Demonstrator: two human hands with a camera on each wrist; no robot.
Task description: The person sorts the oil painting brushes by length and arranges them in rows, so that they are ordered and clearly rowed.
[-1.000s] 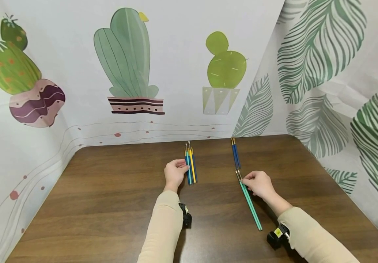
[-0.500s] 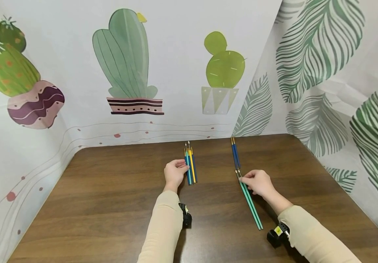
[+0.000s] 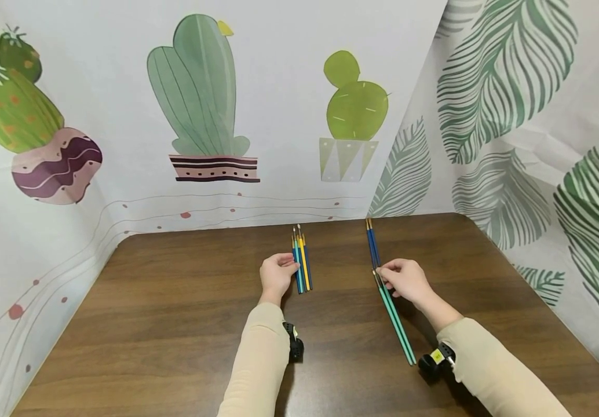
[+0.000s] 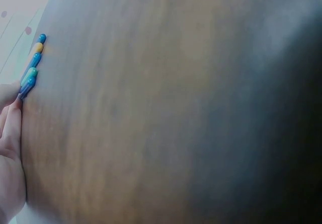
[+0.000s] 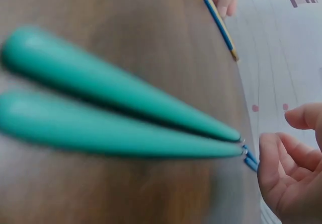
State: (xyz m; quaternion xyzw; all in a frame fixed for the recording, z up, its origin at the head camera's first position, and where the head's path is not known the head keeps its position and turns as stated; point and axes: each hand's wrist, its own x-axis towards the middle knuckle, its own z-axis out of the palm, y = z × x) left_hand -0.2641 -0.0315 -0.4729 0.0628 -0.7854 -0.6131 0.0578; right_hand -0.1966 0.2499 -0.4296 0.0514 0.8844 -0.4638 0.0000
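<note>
My left hand (image 3: 277, 274) rests at the left side of a row of several paintbrushes (image 3: 305, 263) with blue, teal and yellow handles. Its thumb and fingertips touch the outermost blue handle, with the brushes lying flat, bristles toward the wall. Farther right, two green-handled paintbrushes (image 3: 396, 325) lie side by side, their tips meeting the handle ends of two blue paintbrushes (image 3: 373, 246). Over that meeting point is my right hand (image 3: 406, 281), which covers part of the green brushes' ferrules. In the right wrist view, a gap shows between its thumb and fingers (image 5: 270, 151).
The brown wooden table (image 3: 174, 324) ends at a patterned cloth (image 3: 289, 116) with cactus and leaf prints. The blue brushes at right reach almost to its back edge. A black wrist camera (image 3: 294, 344) hangs by the left sleeve, another wrist camera (image 3: 431, 365) by the right.
My right hand has shifted slightly away from me along the green brushes, up to where they meet the blue ones. The left hand and its row of brushes stay in place.
</note>
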